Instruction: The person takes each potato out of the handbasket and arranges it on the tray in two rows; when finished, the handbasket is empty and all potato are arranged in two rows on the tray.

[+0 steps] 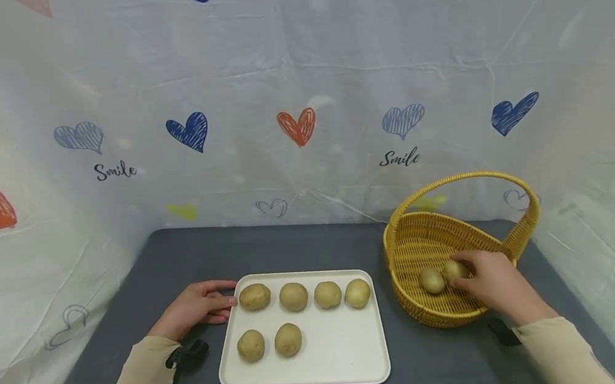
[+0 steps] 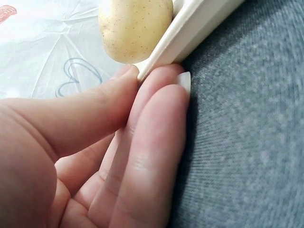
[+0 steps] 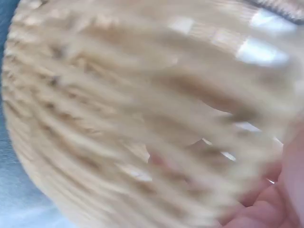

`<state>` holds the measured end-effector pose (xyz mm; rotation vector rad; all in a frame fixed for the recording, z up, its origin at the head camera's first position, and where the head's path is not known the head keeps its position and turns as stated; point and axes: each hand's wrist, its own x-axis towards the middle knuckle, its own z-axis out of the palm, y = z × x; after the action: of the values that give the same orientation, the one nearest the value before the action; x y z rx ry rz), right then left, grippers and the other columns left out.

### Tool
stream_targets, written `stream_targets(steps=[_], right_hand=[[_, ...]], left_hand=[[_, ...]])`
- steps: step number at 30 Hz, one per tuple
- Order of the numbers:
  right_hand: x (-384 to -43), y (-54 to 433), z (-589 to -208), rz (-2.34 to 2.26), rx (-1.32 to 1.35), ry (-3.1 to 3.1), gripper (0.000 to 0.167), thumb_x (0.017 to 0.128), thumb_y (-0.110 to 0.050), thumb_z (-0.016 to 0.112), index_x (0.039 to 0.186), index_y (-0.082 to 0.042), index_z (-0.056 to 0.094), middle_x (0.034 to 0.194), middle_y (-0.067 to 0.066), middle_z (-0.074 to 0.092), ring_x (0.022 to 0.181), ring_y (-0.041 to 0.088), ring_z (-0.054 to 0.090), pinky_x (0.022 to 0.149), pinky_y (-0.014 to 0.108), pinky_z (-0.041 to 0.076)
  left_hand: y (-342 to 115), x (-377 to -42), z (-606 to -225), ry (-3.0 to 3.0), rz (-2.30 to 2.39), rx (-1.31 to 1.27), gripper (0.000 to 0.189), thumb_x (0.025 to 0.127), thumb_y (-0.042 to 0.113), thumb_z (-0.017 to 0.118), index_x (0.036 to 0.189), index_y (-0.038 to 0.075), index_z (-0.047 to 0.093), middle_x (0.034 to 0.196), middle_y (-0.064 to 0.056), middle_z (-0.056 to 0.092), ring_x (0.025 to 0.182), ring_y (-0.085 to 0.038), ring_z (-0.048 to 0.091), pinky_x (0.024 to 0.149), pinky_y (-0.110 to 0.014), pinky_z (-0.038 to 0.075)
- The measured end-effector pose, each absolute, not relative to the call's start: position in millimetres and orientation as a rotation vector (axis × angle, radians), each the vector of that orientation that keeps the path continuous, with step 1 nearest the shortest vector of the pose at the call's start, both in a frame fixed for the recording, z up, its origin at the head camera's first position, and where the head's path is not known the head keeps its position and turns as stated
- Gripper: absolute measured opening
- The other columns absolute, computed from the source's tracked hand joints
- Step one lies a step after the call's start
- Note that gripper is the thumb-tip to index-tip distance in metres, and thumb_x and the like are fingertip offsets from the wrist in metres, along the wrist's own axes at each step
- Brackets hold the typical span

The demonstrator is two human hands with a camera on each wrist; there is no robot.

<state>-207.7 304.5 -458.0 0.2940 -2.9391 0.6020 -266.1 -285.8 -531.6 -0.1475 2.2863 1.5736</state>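
A white rectangular tray (image 1: pixel 344 353) bears several potatoes (image 1: pixel 293 297) in two rows, the back row longer. At its left edge my left hand (image 1: pixel 196 306) pinches the rim, thumb on top and fingers against the outer side; the left wrist view shows this grip close up, with a potato (image 2: pixel 135 29) just past the rim. My right hand (image 1: pixel 490 282) reaches inside a yellow wicker basket (image 1: pixel 420 314), thumb and fingers round a potato (image 1: pixel 452 270). Another potato (image 1: pixel 432 281) lies beside it. In the right wrist view the blurred basket wall (image 3: pixel 85 128) hides most of that hand.
The basket's tall arched handle (image 1: pixel 470 174) rises above the right hand. Both stand on a dark grey cloth-covered table (image 1: pixel 190 255). A white curtain (image 1: pixel 240 86) with printed hearts hangs behind and at the sides.
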Motion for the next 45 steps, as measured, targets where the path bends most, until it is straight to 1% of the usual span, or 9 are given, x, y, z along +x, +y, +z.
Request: stream_targets(steps=[6,15,18,21,24,29,33,38,45], right_hand=[[-192.8,285.5,-442.8,0.595,0.317,-2.867,0.045,0.094,-0.023,0.086,0.130,0.002,0.075,0.119,0.020,0.079,0.108,0.040,0.076,0.090,0.060,0.062],[-167.9,236.8,-430.7,0.716,0.339,-2.823,0.042,0.090,-0.026,0.090,0.127,-0.007,0.078,0.114,0.006,0.081,0.101,0.025,0.077,0.085,0.048,0.065],[-161.7,221.3,-434.9,0.742,0.373,-2.788,0.040,0.088,-0.024,0.092,0.123,-0.010,0.080,0.111,0.002,0.081,0.097,0.019,0.077,0.082,0.041,0.065],[-157.0,201.7,-440.8,0.796,0.391,-2.781,0.042,0.085,-0.024,0.095,0.123,-0.011,0.080,0.111,-0.001,0.080,0.096,0.014,0.074,0.080,0.034,0.064],[-156.5,179.1,-446.8,0.858,0.411,-2.808,0.046,0.085,-0.029,0.095,0.124,-0.012,0.079,0.112,-0.003,0.079,0.096,0.011,0.072,0.078,0.028,0.061],[-161.0,143.3,-460.0,0.978,0.485,-2.851,0.041,0.086,-0.032,0.094,0.122,-0.017,0.079,0.110,-0.007,0.077,0.093,0.005,0.069,0.079,0.027,0.060],[-165.4,121.4,-472.0,1.003,0.549,-2.851,0.035,0.085,-0.028,0.095,0.115,-0.020,0.080,0.101,-0.012,0.074,0.089,0.005,0.067,0.078,0.025,0.058],[-170.5,102.5,-483.1,1.009,0.596,-2.841,0.033,0.083,-0.027,0.096,0.111,-0.018,0.080,0.094,-0.011,0.071,0.086,0.009,0.066,0.074,0.023,0.054],[-172.6,90.0,-494.7,1.028,0.654,-2.844,0.034,0.082,-0.025,0.097,0.110,-0.016,0.080,0.092,-0.011,0.070,0.083,0.004,0.065,0.073,0.023,0.055]], left_hand=[[-286.0,-265.6,-530.0,2.295,1.571,-0.151,0.063,0.092,0.027,0.089,0.149,0.011,0.066,0.098,-0.009,0.080,0.081,-0.018,0.080,0.075,-0.033,0.068],[-286.7,-265.9,-532.2,2.305,1.565,-0.141,0.063,0.091,0.028,0.090,0.148,0.011,0.067,0.100,-0.009,0.081,0.083,-0.019,0.080,0.076,-0.034,0.068],[-285.8,-266.3,-532.7,2.302,1.569,-0.139,0.063,0.091,0.027,0.090,0.148,0.011,0.067,0.100,-0.009,0.081,0.083,-0.018,0.080,0.076,-0.033,0.068],[-285.3,-265.7,-532.3,2.295,1.568,-0.134,0.063,0.091,0.027,0.090,0.148,0.011,0.067,0.099,-0.009,0.081,0.082,-0.018,0.080,0.075,-0.033,0.068],[-286.0,-264.4,-531.4,2.292,1.554,-0.117,0.065,0.092,0.027,0.089,0.150,0.009,0.065,0.100,-0.009,0.081,0.082,-0.018,0.079,0.075,-0.033,0.068],[-286.4,-263.3,-528.7,2.283,1.558,-0.108,0.067,0.093,0.027,0.088,0.152,0.007,0.062,0.101,-0.010,0.081,0.082,-0.018,0.080,0.075,-0.032,0.068],[-286.6,-264.4,-529.1,2.280,1.552,-0.097,0.068,0.093,0.029,0.089,0.151,0.007,0.063,0.102,-0.009,0.081,0.082,-0.017,0.080,0.076,-0.032,0.068],[-287.5,-265.3,-530.2,2.275,1.564,-0.111,0.067,0.093,0.028,0.089,0.151,0.008,0.063,0.101,-0.009,0.082,0.083,-0.018,0.080,0.076,-0.033,0.068],[-288.3,-265.6,-529.5,2.265,1.574,-0.116,0.069,0.091,0.030,0.091,0.150,0.009,0.064,0.101,-0.009,0.081,0.082,-0.018,0.080,0.076,-0.032,0.068]])
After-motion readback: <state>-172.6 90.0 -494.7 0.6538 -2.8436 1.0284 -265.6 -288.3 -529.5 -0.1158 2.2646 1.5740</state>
